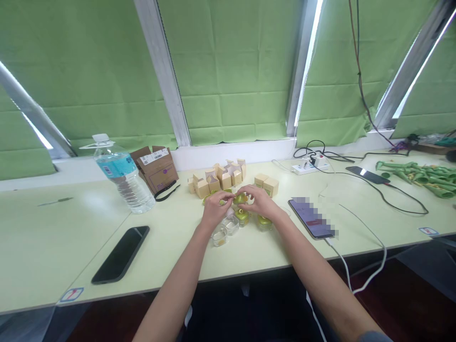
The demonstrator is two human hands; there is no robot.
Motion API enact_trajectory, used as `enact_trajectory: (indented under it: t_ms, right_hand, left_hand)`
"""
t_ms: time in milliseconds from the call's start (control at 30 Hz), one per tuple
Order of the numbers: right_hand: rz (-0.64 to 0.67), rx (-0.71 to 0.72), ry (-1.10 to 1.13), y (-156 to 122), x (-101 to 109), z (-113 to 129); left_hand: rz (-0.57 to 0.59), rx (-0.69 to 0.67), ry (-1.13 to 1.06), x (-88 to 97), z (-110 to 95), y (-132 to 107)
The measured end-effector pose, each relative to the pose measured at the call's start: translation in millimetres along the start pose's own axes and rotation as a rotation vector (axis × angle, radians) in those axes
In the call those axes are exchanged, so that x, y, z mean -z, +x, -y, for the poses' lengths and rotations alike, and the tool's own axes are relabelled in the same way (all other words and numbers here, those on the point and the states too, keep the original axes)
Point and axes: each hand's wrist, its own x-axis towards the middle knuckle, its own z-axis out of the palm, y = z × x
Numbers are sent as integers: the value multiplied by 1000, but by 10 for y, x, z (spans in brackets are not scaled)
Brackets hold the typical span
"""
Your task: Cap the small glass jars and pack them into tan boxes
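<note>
Above the pale surface (pixel 160 249), a green piece (pixel 241 198) between left hand (pixel 218 206) and right hand (pixel 261 202).
Fingertip handling of it seems the step; the next move likely calls for steady pinching. The right hand curls narrowly, holding it; the left's fingertips nearly meet, contents unclear.

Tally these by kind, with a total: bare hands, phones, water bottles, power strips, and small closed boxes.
Bare hands (left hand, right hand): 2
Phones (left, middle, far right): 3
Water bottle: 1
Power strip: 1
Small closed boxes: 2
Total: 9
</note>
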Motion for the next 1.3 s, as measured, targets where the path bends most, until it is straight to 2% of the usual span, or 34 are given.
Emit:
enact_trajectory:
  t_ms: [100, 200, 300, 400, 533, 700, 867, 1067, 1300]
  right_hand:
    - [-7, -20, -11, -8, -11, -26]
    - [-55, -120, -58, -19, -20, -103]
    - [-145, -235, -117, -27, -20, -214]
    - [-159, -312, -189, -35, -7, -282]
    - [-86, -407, -327, -49, 14, -253]
    - [12, -525, -422, -44, 11, -182]
    - [44, -598, -455, -27, 16, -146]
    - [70, -621, -448, -30, 26, -120]
    - [-36, -589, -361, -11, 16, -86]
  left_hand:
    - [22, -17, -8, 15, 14, 7]
    - [-10, 1, -10, 56, 70, 28]
    - [-79, 45, 69, 112, 168, 56]
    - [-100, 59, 183, 159, 279, 70]
    - [-40, 94, 323, 176, 389, 40]
    - [118, 104, 355, 176, 401, -13]
    - [203, 191, 326, 191, 328, -14]
    - [213, 186, 312, 177, 297, -7]
    - [208, 173, 303, 162, 295, -1]
